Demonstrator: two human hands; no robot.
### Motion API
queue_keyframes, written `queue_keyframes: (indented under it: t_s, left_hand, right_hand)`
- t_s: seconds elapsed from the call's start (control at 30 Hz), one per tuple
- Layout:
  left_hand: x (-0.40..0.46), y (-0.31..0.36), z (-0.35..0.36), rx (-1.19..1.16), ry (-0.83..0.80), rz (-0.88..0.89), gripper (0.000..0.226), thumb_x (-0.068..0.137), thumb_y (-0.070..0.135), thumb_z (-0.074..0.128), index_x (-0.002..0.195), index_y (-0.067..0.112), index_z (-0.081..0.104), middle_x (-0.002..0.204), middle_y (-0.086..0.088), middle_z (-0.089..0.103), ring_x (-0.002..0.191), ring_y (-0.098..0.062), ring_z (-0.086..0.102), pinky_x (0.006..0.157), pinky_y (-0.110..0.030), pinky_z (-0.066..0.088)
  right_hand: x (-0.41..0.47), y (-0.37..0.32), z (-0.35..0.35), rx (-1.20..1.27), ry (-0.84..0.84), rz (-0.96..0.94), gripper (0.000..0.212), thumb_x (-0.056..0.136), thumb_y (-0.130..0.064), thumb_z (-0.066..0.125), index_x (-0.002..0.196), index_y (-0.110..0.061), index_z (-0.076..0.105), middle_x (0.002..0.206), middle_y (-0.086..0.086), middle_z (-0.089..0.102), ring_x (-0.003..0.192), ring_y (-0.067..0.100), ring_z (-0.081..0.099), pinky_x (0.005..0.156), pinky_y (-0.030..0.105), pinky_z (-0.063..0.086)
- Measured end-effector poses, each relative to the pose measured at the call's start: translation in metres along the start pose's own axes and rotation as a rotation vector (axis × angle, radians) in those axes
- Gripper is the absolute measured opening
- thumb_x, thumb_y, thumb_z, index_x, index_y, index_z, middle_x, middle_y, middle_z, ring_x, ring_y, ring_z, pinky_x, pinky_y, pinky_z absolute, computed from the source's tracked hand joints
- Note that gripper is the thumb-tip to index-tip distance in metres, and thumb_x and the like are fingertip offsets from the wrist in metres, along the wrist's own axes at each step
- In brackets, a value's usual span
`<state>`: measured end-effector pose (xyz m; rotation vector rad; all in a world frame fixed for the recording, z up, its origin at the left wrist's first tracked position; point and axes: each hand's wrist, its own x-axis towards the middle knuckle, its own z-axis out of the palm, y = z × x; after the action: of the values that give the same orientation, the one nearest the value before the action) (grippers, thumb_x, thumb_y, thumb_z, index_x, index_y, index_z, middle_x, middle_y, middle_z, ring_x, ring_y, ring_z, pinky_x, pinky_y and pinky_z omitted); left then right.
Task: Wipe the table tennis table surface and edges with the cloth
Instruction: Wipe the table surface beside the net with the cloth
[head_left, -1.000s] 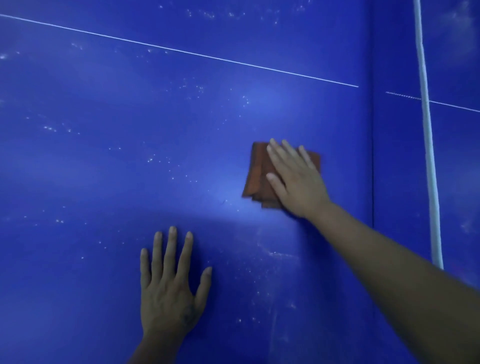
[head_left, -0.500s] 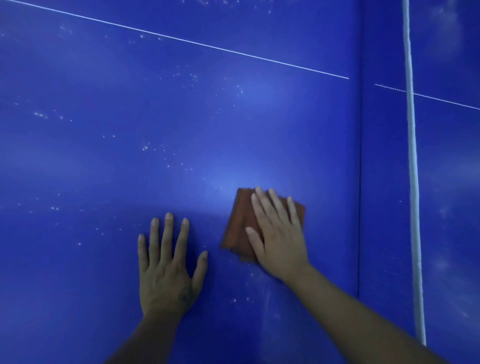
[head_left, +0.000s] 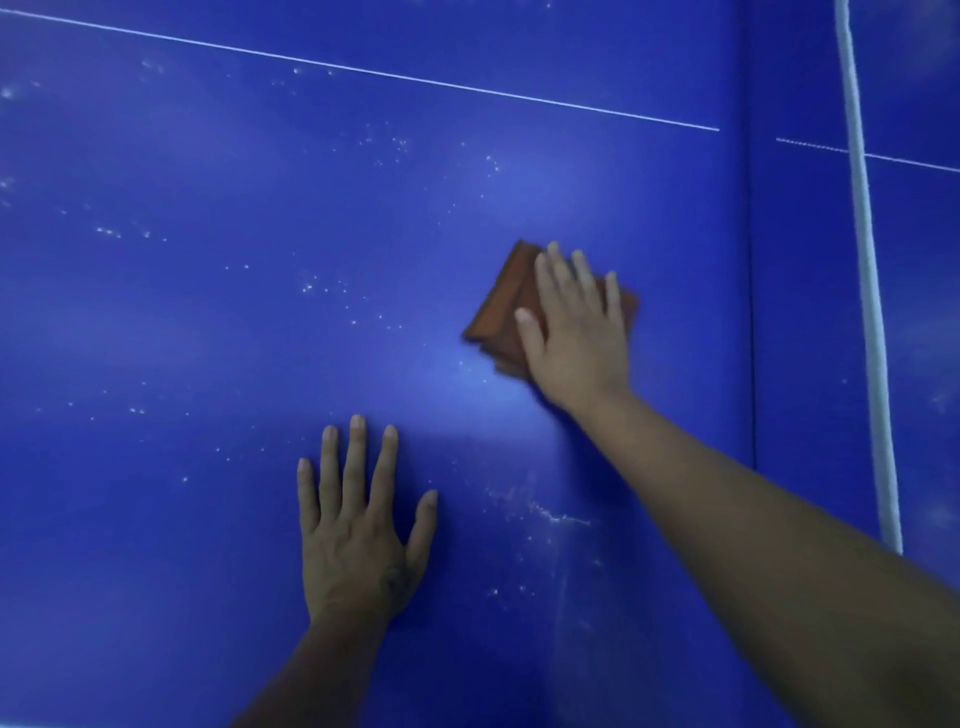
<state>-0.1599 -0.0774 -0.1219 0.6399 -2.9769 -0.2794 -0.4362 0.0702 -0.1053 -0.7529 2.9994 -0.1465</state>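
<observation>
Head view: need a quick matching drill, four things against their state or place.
Things:
1. folded rust-brown cloth
2. left hand
3. right hand
4. thick white band

States or places:
A. flat on the bare blue table tennis table, fingers spread
B. runs top to bottom at the far right
C. pressing down on the cloth, fingers straight
D. under a palm, its left part showing

Pairs: 1-D, 2-A, 3-C, 4-B

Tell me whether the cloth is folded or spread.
Folded: the cloth shows stacked layered edges at its near corner, a compact pad under the right hand.
</observation>
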Motion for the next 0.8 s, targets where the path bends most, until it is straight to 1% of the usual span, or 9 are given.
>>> queue_keyframes:
  t_s: [0.17, 0.23, 0.3, 0.37, 0.43, 0.5, 0.57, 0.67, 0.8]
  left_hand:
    - [0.001, 0.000, -0.002, -0.010, 0.012, 0.005, 0.077, 0.104, 0.058, 0.042, 0.167, 0.014, 0.036, 0.179, -0.010, 0.020, 0.166, -0.034, 0.012, 0.131, -0.065, 0.018]
    - [0.000, 0.000, -0.004, -0.026, 0.004, 0.001, 0.076, 0.105, 0.057, 0.041, 0.167, 0.013, 0.036, 0.178, -0.010, 0.020, 0.167, -0.034, 0.011, 0.131, -0.064, 0.017]
    - [-0.001, -0.002, -0.006, -0.084, 0.010, 0.002, 0.074, 0.106, 0.054, 0.042, 0.166, 0.010, 0.037, 0.178, -0.008, 0.023, 0.167, -0.032, 0.013, 0.131, -0.063, 0.017]
    - [-0.002, -0.007, -0.007, -0.161, 0.038, 0.000, 0.070, 0.106, 0.049, 0.044, 0.163, 0.008, 0.042, 0.176, -0.008, 0.027, 0.166, -0.031, 0.016, 0.132, -0.061, 0.016]
    - [-0.010, -0.013, -0.008, -0.181, 0.055, -0.012, 0.067, 0.106, 0.046, 0.046, 0.162, 0.009, 0.043, 0.176, -0.009, 0.030, 0.166, -0.030, 0.018, 0.133, -0.059, 0.014]
    - [-0.021, -0.020, -0.009, -0.142, 0.048, -0.037, 0.068, 0.106, 0.046, 0.045, 0.162, 0.008, 0.042, 0.176, -0.009, 0.029, 0.166, -0.029, 0.016, 0.132, -0.061, 0.015]
    - [-0.031, -0.026, -0.009, -0.083, 0.011, -0.049, 0.072, 0.105, 0.048, 0.044, 0.164, 0.008, 0.039, 0.177, -0.008, 0.025, 0.167, -0.029, 0.013, 0.132, -0.062, 0.016]
    - [-0.037, -0.029, -0.008, -0.012, -0.028, -0.035, 0.078, 0.104, 0.053, 0.041, 0.167, 0.008, 0.033, 0.179, -0.008, 0.020, 0.167, -0.030, 0.009, 0.133, -0.060, 0.012]
    - [-0.034, -0.027, -0.010, -0.003, -0.048, -0.047, 0.079, 0.103, 0.055, 0.039, 0.167, 0.008, 0.034, 0.179, -0.009, 0.021, 0.167, -0.030, 0.009, 0.132, -0.061, 0.014]
  right_hand:
    - [-0.095, -0.039, 0.010, 0.032, -0.018, -0.280, 0.067, 0.108, -0.051, 0.035, 0.165, -0.017, 0.026, 0.175, -0.005, 0.014, 0.162, 0.018, 0.011, 0.128, 0.055, 0.016]
    - [-0.104, -0.036, 0.010, 0.031, -0.042, -0.364, 0.067, 0.108, -0.052, 0.035, 0.166, -0.019, 0.025, 0.175, -0.006, 0.013, 0.162, 0.017, 0.010, 0.128, 0.055, 0.016]
    - [-0.085, -0.023, 0.007, -0.005, -0.046, -0.430, 0.066, 0.108, -0.053, 0.034, 0.166, -0.023, 0.026, 0.174, -0.006, 0.017, 0.161, 0.018, 0.014, 0.128, 0.055, 0.015]
    - [-0.051, -0.004, 0.004, -0.034, -0.036, -0.396, 0.063, 0.108, -0.052, 0.033, 0.165, -0.028, 0.026, 0.173, -0.004, 0.021, 0.160, 0.020, 0.020, 0.128, 0.054, 0.013]
    - [-0.018, 0.018, -0.001, -0.030, -0.037, -0.255, 0.062, 0.107, -0.052, 0.030, 0.165, -0.029, 0.027, 0.173, -0.003, 0.022, 0.160, 0.023, 0.022, 0.128, 0.054, 0.013]
    - [0.000, 0.034, -0.002, -0.020, -0.035, -0.118, 0.064, 0.107, -0.053, 0.030, 0.165, -0.026, 0.028, 0.174, -0.002, 0.020, 0.160, 0.024, 0.018, 0.128, 0.055, 0.011]
    - [-0.001, 0.034, 0.000, -0.029, -0.020, -0.063, 0.068, 0.107, -0.057, 0.029, 0.165, -0.022, 0.028, 0.174, -0.001, 0.017, 0.161, 0.026, 0.014, 0.129, 0.056, 0.010]
    - [-0.033, 0.018, 0.002, -0.048, -0.015, -0.081, 0.076, 0.104, -0.065, 0.028, 0.165, -0.019, 0.025, 0.175, -0.002, 0.014, 0.162, 0.024, 0.010, 0.129, 0.058, 0.010]
    - [-0.105, -0.012, 0.006, -0.020, -0.013, -0.161, 0.079, 0.103, -0.066, 0.033, 0.166, -0.019, 0.024, 0.175, -0.003, 0.012, 0.162, 0.021, 0.007, 0.129, 0.057, 0.011]
